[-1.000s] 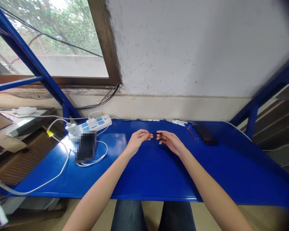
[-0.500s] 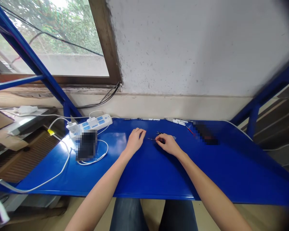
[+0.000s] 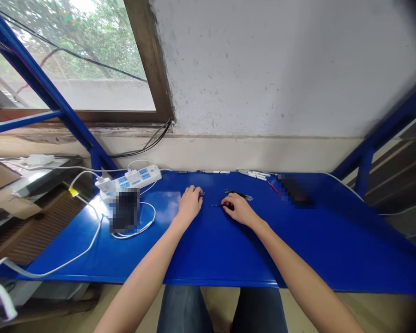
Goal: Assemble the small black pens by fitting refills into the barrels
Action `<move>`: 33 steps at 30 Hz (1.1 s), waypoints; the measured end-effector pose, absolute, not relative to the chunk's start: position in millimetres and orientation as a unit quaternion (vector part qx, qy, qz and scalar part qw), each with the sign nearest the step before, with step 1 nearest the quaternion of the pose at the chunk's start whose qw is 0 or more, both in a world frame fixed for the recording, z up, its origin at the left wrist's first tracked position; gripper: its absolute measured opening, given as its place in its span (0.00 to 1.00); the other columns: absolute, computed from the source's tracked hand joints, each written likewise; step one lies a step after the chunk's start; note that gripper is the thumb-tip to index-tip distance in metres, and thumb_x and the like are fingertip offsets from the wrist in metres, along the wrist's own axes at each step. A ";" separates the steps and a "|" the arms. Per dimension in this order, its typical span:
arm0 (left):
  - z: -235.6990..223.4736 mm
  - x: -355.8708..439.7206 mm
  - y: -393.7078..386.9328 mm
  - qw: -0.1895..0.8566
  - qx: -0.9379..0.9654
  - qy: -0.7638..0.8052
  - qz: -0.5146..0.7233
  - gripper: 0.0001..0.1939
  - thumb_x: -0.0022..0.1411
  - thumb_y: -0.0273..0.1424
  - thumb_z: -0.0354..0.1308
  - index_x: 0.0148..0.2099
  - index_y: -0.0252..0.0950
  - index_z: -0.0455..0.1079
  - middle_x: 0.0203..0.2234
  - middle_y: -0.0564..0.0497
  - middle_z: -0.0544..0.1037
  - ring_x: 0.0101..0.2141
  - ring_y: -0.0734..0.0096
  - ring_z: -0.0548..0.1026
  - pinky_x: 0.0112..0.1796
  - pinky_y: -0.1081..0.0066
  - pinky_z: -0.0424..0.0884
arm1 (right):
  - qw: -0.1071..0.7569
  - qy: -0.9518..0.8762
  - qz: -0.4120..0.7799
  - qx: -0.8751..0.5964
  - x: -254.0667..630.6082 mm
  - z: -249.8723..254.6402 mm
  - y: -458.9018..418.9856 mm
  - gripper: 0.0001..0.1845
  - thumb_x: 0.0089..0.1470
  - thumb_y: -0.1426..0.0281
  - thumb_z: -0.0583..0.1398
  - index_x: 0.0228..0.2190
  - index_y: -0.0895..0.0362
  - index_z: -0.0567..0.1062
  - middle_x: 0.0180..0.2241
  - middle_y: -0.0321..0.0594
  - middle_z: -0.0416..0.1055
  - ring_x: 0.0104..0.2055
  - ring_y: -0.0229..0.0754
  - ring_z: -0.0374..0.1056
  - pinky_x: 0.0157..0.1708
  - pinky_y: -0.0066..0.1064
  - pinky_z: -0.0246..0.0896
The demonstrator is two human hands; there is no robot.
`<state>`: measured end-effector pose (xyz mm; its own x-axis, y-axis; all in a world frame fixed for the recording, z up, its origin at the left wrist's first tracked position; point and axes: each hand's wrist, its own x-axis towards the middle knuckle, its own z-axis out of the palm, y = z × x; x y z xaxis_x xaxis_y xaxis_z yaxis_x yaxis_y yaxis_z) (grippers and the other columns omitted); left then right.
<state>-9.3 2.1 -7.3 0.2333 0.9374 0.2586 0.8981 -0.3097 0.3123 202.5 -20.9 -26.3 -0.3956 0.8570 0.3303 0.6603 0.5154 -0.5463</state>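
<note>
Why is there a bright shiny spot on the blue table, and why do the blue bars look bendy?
In the head view, the shiny patch on the blue table looks like glare, probably from the window; the blue metal frame bars seem curved, likely from a wide lens; the far right corners look blurry.

Daylight pours in through the window, throwing harsh glare on the glossy blue worktop; pretty heavy fisheye bend, and the corners go blurry and dark.
</note>
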 end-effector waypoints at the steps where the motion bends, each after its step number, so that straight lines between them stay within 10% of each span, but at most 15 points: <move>1: -7.5 -9.5 2.5 0.049 0.783 0.587 0.197 0.07 0.60 0.24 0.52 0.41 0.37 0.68 0.38 0.45 0.70 0.42 0.58 0.68 0.41 0.64 0.66 | 0.295 -0.818 0.165 -0.465 202.6 -26.5 -20.9 0.06 0.52 0.76 0.58 0.32 0.57 0.74 0.29 0.38 0.65 0.35 0.40 0.62 0.37 0.32 0.58; 33: -6.1 -9.7 1.2 0.065 0.783 0.589 0.189 0.10 0.60 0.22 0.52 0.43 0.36 0.67 0.38 0.45 0.71 0.41 0.59 0.70 0.39 0.65 0.66 | 0.289 -0.710 0.023 -0.641 226.8 -36.3 -13.1 0.05 0.49 0.74 0.58 0.32 0.56 0.72 0.31 0.43 0.64 0.36 0.47 0.59 0.38 0.36 0.57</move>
